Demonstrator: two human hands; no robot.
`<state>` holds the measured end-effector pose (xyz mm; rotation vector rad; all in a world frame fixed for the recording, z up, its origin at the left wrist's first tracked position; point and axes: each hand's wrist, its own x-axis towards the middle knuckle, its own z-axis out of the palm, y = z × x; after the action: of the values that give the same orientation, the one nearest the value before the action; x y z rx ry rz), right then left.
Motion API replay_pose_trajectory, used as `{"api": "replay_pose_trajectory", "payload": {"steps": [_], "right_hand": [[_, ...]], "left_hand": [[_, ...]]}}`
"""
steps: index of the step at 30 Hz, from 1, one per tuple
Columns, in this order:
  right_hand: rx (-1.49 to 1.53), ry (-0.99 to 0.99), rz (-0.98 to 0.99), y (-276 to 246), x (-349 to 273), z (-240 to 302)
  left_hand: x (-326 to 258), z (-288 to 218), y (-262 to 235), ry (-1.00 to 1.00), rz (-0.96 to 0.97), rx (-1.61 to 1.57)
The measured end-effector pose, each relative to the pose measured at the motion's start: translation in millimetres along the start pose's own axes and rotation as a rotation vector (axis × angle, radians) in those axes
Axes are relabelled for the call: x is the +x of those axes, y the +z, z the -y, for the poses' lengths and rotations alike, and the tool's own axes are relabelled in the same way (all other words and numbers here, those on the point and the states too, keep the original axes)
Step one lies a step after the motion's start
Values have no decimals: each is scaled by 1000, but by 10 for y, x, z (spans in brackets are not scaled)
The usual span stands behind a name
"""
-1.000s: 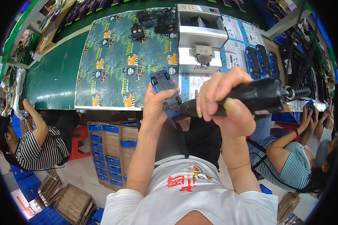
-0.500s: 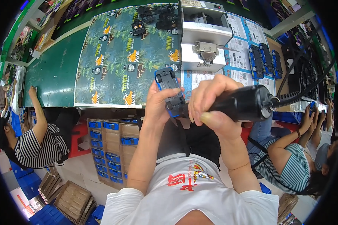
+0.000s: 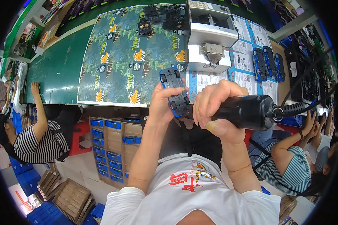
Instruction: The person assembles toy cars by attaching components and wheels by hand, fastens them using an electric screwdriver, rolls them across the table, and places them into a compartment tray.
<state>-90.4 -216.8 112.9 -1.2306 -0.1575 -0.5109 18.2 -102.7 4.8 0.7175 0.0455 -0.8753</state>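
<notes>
My left hand [image 3: 162, 103] grips a blue toy car [image 3: 174, 92], underside up, above the near edge of the green table [image 3: 60, 71]. My right hand [image 3: 218, 108] is wrapped around a black electric screwdriver [image 3: 248, 111], its tip against the car's rear. A grey machine [image 3: 210, 37] stands just beyond on the table.

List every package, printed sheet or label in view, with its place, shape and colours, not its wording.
Printed sheet: flat on the green table, rectangular, dark green leaves with yellow and white animal figures.
Packaging cards: right of the grey machine, blue-edged white panels.
Carton of blue toy cars: below the table edge, brown dividers.
Brown trays: on the floor, lower left, stacked.
</notes>
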Motion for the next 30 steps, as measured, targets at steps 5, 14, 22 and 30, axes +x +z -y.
{"api": "replay_pose_trajectory", "payload": {"steps": [5, 14, 22, 30], "right_hand": [[-9, -21, 32, 3, -20, -11], [-79, -68, 51, 10, -119, 64], [-154, -242, -276, -596, -378, 192], [-304, -235, -430, -956, -356, 123]], "left_hand": [[-33, 3, -9, 11, 10, -33], [-72, 7, 6, 30, 27, -39], [147, -758, 70, 961, 228, 1587], [323, -1518, -381, 571, 71, 1443]]}}
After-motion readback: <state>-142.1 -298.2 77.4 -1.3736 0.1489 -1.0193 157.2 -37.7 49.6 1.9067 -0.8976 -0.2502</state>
